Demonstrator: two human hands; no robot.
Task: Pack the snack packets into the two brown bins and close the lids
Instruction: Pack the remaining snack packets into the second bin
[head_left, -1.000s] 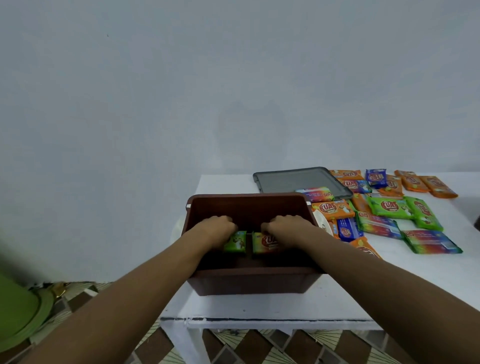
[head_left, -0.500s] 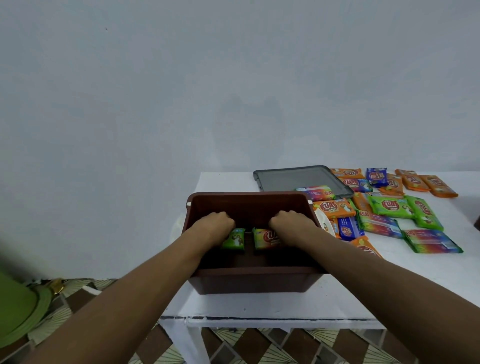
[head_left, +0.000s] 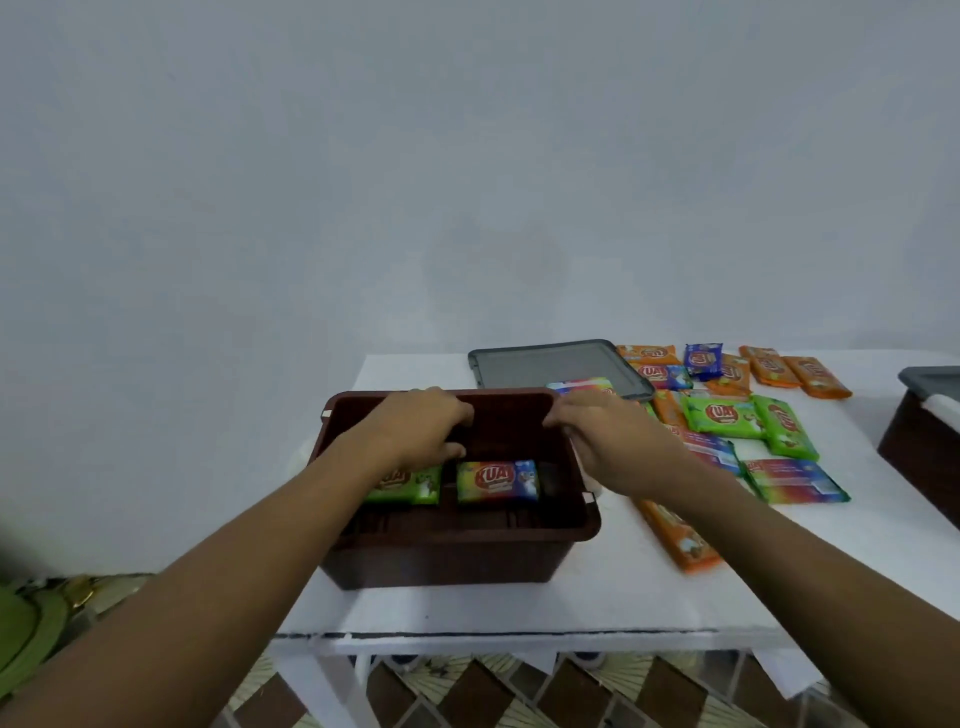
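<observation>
Your brown bin sits open on the tabletop; inside it lie a green packet and a rainbow packet; above it your left hand and right hand hover, fingers loose, holding nothing.

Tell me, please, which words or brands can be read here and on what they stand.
"KUAT": rainbow packet in the brown bin; last letter unsure.
"KUAT": green packet on the table.
All smaller print and the other packets' logos: too blurred to read.

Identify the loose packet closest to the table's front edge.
The orange packet just right of the brown bin; all other loose packets lie farther back toward the wall.
</observation>
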